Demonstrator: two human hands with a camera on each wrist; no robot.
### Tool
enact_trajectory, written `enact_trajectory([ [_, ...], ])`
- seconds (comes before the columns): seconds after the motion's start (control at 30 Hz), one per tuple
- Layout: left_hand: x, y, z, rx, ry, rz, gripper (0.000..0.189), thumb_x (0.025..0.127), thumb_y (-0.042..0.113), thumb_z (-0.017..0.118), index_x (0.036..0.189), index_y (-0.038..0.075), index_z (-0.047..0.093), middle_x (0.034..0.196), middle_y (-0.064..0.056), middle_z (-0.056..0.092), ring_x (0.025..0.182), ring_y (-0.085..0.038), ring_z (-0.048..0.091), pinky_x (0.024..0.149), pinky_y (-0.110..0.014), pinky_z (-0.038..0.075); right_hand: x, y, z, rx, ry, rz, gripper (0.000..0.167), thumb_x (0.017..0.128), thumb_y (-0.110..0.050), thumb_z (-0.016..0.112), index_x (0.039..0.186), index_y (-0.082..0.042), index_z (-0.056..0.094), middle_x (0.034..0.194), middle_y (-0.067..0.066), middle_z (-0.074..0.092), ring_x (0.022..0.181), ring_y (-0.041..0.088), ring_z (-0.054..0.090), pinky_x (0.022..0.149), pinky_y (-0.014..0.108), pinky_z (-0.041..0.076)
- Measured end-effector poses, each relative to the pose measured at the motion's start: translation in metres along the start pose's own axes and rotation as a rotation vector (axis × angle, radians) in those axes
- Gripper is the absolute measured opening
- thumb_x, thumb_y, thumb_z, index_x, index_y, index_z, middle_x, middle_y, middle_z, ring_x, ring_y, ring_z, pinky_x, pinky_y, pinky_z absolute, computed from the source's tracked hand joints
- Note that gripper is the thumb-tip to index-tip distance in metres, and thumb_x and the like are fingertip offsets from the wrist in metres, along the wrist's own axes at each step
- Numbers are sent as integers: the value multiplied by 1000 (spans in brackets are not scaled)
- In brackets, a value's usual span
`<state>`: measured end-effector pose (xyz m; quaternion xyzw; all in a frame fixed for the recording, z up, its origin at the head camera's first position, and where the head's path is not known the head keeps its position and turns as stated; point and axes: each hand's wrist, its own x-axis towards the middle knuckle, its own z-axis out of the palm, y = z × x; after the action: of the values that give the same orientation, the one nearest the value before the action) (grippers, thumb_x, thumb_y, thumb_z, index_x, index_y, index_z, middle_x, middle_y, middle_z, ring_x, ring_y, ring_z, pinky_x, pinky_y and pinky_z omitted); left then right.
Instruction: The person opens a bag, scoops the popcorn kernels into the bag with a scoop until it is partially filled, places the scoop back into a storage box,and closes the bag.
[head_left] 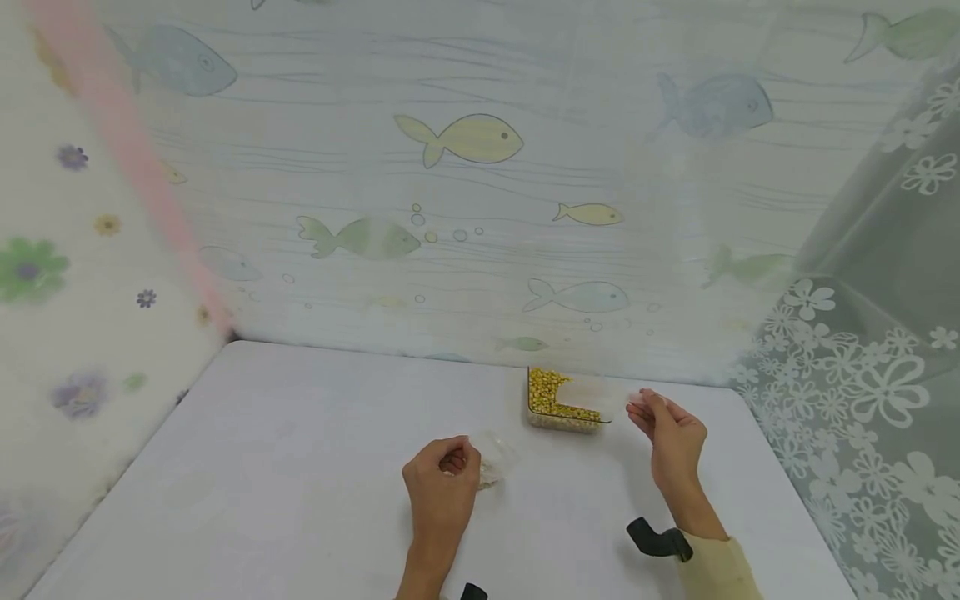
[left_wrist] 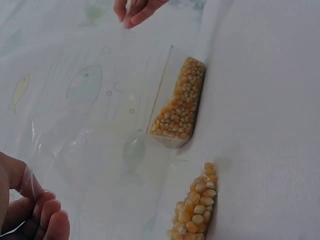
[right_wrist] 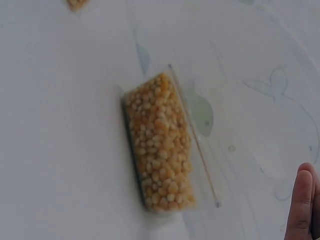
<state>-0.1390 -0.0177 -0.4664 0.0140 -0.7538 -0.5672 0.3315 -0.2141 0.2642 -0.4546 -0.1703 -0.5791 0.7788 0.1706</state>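
Observation:
My left hand [head_left: 442, 479] pinches the upper edge of a clear plastic bag [left_wrist: 55, 150]. Yellow corn kernels [left_wrist: 195, 210] fill the bag's low end at the table. Beyond it stands a clear rectangular container [head_left: 564, 422], holding many more corn kernels [right_wrist: 159, 150]. My right hand [head_left: 675, 433] is raised just to the right of this container, thumb and fingertips together. A small pale piece [head_left: 636, 398] shows at those fingertips, its kind unclear. A whitish see-through patch hides part of the container's top in the head view.
All of this is on a white table [head_left: 300, 467]. Behind it hangs a pale sheet [head_left: 360, 292] printed with fish, and on the right a see-through curtain [head_left: 892, 392] with white flowers. Black curved pieces [head_left: 658, 540] sit near both wrists.

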Motion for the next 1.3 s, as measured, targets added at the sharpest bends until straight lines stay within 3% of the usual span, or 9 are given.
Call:
enact_trajectory([
  [0.1, 0, -1, 1, -8, 4, 19, 12, 78, -14, 71, 85, -5, 76, 67, -3, 67, 58, -6, 59, 53, -18, 53, 10, 7, -2, -30, 36, -44, 12, 98, -12, 67, 98, -3, 75, 79, -1, 76, 72, 9, 75, 72, 24, 60],
  [0.27, 0, -1, 2, -11, 12, 36, 12, 77, -15, 71, 84, -6, 75, 67, -3, 66, 58, -5, 59, 53, -18, 53, 20, 14, -1, -135, 40, -165, 29, 98, -9, 66, 112, 16, 66, 75, -5, 75, 68, 6, 74, 69, 22, 60],
  [0.43, 2, -2, 3, -6, 36, 52, 13, 76, -15, 71, 83, -5, 75, 66, -3, 67, 57, -5, 59, 52, -17, 52, 19, 10, 5, -228, 19, -303, 26, 98, -4, 61, 108, 19, 67, 73, -6, 74, 65, 4, 73, 66, 22, 60],
  [0.57, 2, -3, 3, -4, 48, 64, 14, 75, -15, 71, 83, -5, 75, 67, -4, 68, 57, -6, 59, 52, -16, 52, 8, 1, 12, -304, -21, -422, 21, 97, 3, 58, 100, 21, 68, 78, 16, 75, 64, 4, 72, 65, 22, 60],
  [0.7, 1, -3, 3, -4, 47, 66, 15, 75, -16, 71, 83, -4, 75, 67, -4, 67, 58, -6, 59, 52, -17, 52, 10, 14, 9, -363, -35, -478, 19, 97, 2, 60, 98, 18, 71, 88, 35, 71, 65, 1, 71, 65, 18, 59],
  [0.87, 0, -2, 3, 1, 38, 65, 14, 75, -16, 71, 84, -5, 75, 67, -4, 67, 58, -6, 59, 52, -17, 52, 15, 26, 8, -341, -49, -425, 21, 98, -1, 62, 102, 18, 70, 83, 24, 75, 65, 3, 72, 64, 20, 60],
  [1.1, 0, -5, 4, -2, 41, 73, 14, 75, -17, 71, 83, -6, 75, 66, -4, 67, 57, -5, 58, 53, -17, 52, 27, 33, 4, -211, -28, -120, 35, 99, -9, 64, 117, 21, 62, 72, -5, 75, 66, 5, 73, 66, 20, 60],
  [1.3, 0, -6, 3, 1, 45, 91, 15, 74, -17, 70, 82, -6, 75, 66, -4, 67, 57, -6, 58, 52, -18, 53, 27, 35, 8, -174, -41, -11, 36, 100, -9, 61, 122, 20, 59, 69, -8, 74, 66, 5, 73, 70, 21, 60],
])
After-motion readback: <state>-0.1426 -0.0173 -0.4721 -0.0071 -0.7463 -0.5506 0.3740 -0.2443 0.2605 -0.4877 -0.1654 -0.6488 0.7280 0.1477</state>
